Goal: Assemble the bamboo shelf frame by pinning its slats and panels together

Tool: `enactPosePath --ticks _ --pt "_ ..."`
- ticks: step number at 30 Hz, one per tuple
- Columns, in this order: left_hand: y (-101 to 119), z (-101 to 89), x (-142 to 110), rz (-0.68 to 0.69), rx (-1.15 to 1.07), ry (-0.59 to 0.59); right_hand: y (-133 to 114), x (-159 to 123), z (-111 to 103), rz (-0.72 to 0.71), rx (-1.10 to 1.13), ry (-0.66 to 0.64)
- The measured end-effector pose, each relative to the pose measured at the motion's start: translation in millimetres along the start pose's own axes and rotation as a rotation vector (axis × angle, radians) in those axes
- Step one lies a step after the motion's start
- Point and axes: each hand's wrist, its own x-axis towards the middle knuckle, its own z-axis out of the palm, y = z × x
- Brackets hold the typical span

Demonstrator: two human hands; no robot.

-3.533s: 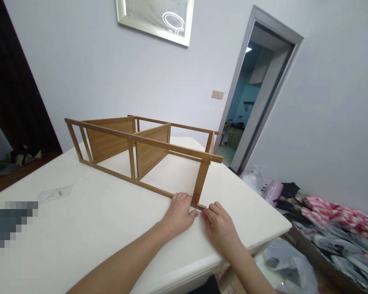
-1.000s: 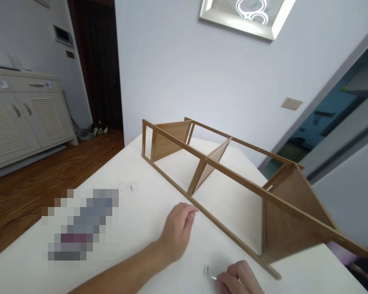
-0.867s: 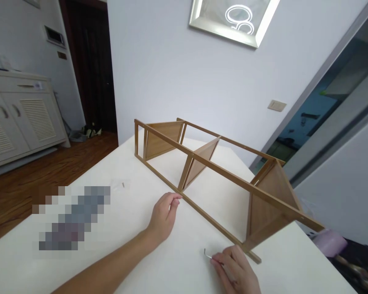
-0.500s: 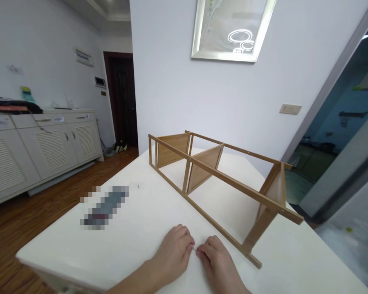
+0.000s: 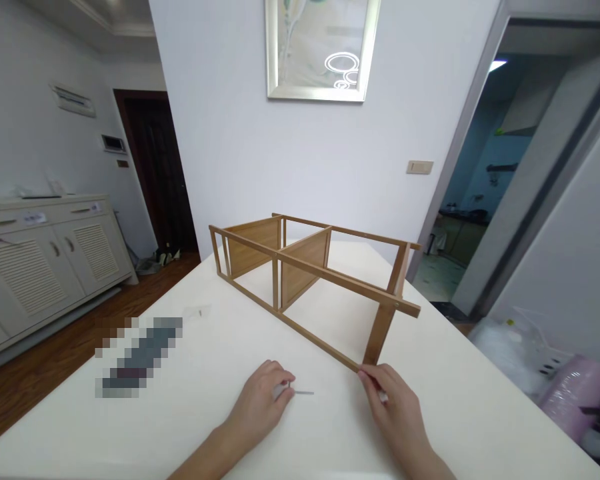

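Observation:
A wooden shelf rack (image 5: 325,271) lies on its side on the white table (image 5: 300,440), its shelf boards standing upright between the long rails. My left hand (image 5: 263,402) is closed in front of the rack, fingertips pinching a thin grey hex key (image 5: 305,393) whose long arm points right. My right hand (image 5: 397,405) has its fingers closed round the near end of the rack's lower leg, where it meets a crosspiece. The fingers cover most of that joint. A pale bit shows under them, too small to name.
A pixelated dark item (image 5: 143,357) lies on the table's left side, with a small clear bag (image 5: 197,312) behind it. A wall with a framed picture (image 5: 323,50) rises behind the table. Plastic-wrapped pink goods (image 5: 577,393) stand beyond the right edge.
My hands have moved apart: the right went to the rack's near leg end and closed on it, while the left keeps the hex key. The view has turned right.

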Motion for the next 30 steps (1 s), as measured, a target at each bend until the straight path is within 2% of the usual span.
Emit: enactPosePath --ticks 4,7,8,10,13,16,20,23,25,30 --pt "-6 -9.3 3 -0.037 -0.061 0.057 13 8 -10 0.119 -0.072 0.136" --pt "-22 -30.3 19 -0.177 -0.077 0.212 19 19 -7 0.230 -0.070 0.216" --pt "-29 -38.1 27 -0.234 -0.089 0.284 20 23 -6 0.259 -0.052 0.193" --pt "-45 -50.8 46 -0.296 -0.079 0.349 20 29 -4 0.299 -0.022 0.089" --pt "-68 -57.8 81 -0.311 0.011 0.366 20 35 -3 0.330 -0.040 -0.029" --pt "-84 -56.6 119 -0.296 0.140 0.419 30 38 -4 0.296 -0.133 -0.023" --pt "-100 -61.6 159 -0.299 0.228 0.465 64 50 -11 0.257 -0.341 0.027" --pt "-113 -66.3 170 -0.299 0.280 0.452 92 66 -25 0.339 -0.499 0.009" --pt "-120 -63.6 171 -0.266 0.311 0.395 108 80 -38 0.428 -0.583 -0.020" --pt "-129 -33.8 167 -0.122 0.376 0.217 146 115 -62 0.618 -0.680 -0.028"
